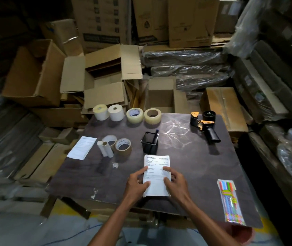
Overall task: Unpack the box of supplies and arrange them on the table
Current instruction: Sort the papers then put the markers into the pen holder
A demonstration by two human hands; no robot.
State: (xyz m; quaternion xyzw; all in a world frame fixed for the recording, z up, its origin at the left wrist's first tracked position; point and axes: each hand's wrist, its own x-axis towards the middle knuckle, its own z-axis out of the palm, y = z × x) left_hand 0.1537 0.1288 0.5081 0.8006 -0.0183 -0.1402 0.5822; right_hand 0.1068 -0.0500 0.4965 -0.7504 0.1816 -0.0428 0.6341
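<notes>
Both hands, left hand [138,181] and right hand [174,181], pinch the invoice stack [156,173] at its side edges, near-centre on the table [203,166]; squaring it seems underway, letting go next.

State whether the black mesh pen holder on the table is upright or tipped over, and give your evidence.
Upright. The pen holder stands on its base on the table, open mouth facing up, with a pen sticking out of the top.
</notes>
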